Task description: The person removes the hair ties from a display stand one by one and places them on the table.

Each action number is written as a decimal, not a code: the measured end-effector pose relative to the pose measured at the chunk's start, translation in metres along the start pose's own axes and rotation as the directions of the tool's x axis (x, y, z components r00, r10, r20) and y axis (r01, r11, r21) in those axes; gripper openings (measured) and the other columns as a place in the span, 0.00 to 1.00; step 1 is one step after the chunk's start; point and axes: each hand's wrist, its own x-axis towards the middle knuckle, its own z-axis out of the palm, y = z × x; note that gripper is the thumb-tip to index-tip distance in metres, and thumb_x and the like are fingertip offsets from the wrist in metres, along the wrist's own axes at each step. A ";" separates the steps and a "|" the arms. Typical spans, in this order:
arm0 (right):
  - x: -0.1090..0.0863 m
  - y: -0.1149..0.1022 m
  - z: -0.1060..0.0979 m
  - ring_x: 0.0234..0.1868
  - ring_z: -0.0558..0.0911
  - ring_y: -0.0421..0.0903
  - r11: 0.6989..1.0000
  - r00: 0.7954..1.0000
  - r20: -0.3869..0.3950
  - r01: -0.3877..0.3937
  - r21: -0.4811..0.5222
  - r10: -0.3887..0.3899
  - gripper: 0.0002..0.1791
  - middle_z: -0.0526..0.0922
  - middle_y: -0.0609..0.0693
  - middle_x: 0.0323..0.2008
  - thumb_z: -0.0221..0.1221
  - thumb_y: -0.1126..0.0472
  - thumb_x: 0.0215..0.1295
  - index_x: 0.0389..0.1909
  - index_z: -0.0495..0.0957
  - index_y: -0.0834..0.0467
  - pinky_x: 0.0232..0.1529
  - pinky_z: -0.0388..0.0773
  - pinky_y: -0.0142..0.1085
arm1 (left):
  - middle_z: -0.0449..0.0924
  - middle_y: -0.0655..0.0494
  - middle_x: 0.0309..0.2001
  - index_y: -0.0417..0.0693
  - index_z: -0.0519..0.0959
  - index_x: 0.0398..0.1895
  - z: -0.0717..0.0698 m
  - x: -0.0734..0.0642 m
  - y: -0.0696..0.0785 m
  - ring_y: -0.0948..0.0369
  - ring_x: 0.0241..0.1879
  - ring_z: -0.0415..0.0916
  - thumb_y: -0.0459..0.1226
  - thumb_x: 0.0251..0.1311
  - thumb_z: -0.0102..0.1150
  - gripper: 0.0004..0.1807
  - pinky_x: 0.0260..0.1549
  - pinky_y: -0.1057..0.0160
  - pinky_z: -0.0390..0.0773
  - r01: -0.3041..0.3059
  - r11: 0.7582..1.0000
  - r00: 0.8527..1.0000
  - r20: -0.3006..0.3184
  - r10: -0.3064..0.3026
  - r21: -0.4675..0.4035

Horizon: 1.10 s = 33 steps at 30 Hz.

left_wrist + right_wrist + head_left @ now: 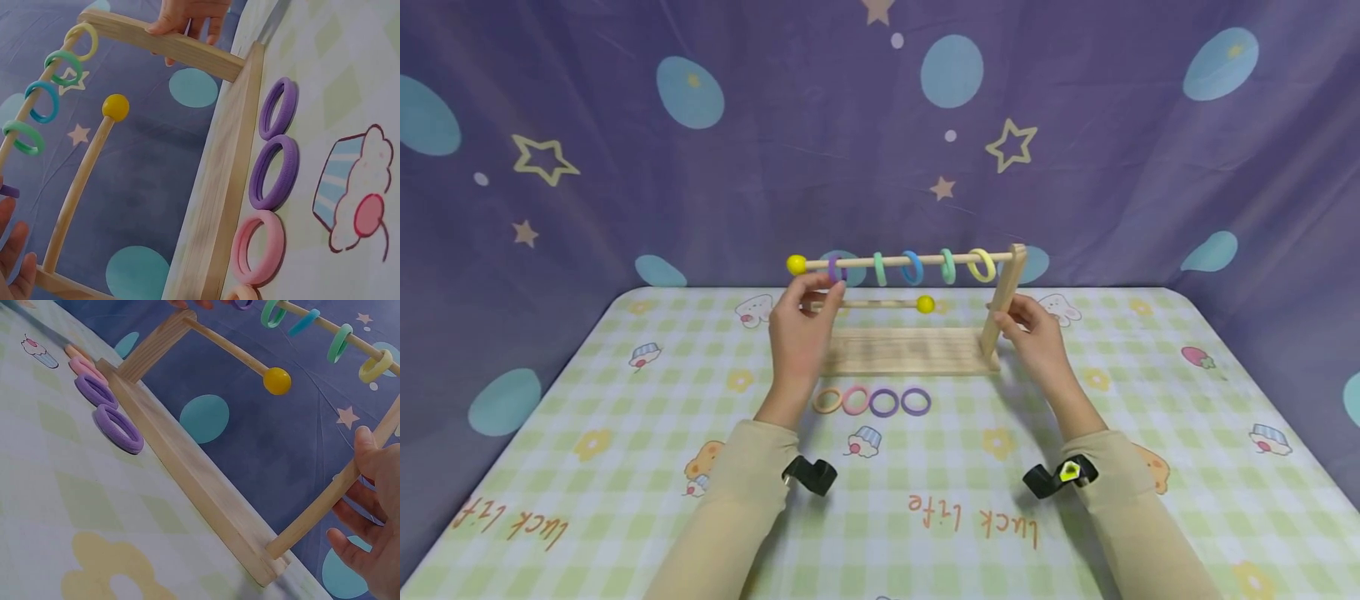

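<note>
A wooden rack has a flat base (910, 352), a right post (1004, 302) and a long upper rod (891, 261) ending in a yellow ball (796, 265). At the rod's left part, my left hand (801, 333) pinches a purple hair tie (837, 268) hanging round it. To its right hang a green hair tie (880, 269), a blue one (913, 267), another green one (948, 267) and a yellow one (982, 265). My right hand (1036, 337) grips the right post, thumb on the near side. The left hand covers the left post in the head view.
Below the upper rod, a shorter rod with a yellow ball (926, 305) juts from the left post (156, 347). Before the base, an orange hair tie (828, 401), a pink one (856, 401) and two purple ones (274, 172) lie in a row on the checked tablecloth (970, 533).
</note>
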 end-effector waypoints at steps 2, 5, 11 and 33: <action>0.000 0.000 0.000 0.50 0.77 0.34 1.000 1.000 0.000 -0.004 -0.001 0.004 0.23 0.78 0.67 0.57 0.57 0.63 0.72 0.63 0.70 0.70 0.49 0.74 0.23 | 0.84 0.49 0.42 0.39 0.82 0.43 0.000 0.000 0.000 0.62 0.35 0.78 0.38 0.62 0.67 0.12 0.34 0.69 0.73 -0.001 1.000 1.000 -0.001 0.001 0.003; 0.000 -0.001 0.000 0.50 0.77 0.36 1.000 1.000 0.001 -0.015 0.003 0.015 0.23 0.78 0.67 0.57 0.57 0.62 0.72 0.63 0.70 0.69 0.49 0.75 0.25 | 0.84 0.49 0.42 0.39 0.83 0.43 0.000 0.000 0.000 0.62 0.34 0.78 0.38 0.62 0.67 0.12 0.33 0.69 0.74 -0.002 1.000 1.000 -0.004 0.002 0.006; -0.001 -0.002 0.000 0.50 0.78 0.36 1.000 1.000 -0.004 -0.027 0.006 0.027 0.22 0.78 0.66 0.57 0.57 0.63 0.72 0.62 0.70 0.69 0.49 0.76 0.27 | 0.85 0.49 0.41 0.38 0.84 0.44 -0.002 0.001 0.000 0.66 0.32 0.77 0.37 0.62 0.68 0.12 0.33 0.70 0.74 -0.013 1.000 1.000 -0.018 0.013 0.010; 0.000 0.003 0.001 0.52 0.79 0.42 1.000 1.000 -0.011 -0.012 -0.008 0.011 0.20 0.79 0.67 0.56 0.57 0.65 0.72 0.61 0.72 0.69 0.47 0.79 0.34 | 0.86 0.52 0.40 0.42 0.85 0.44 -0.011 0.001 -0.006 0.66 0.37 0.78 0.36 0.61 0.69 0.10 0.36 0.66 0.76 -0.022 1.000 0.991 -0.129 0.023 0.011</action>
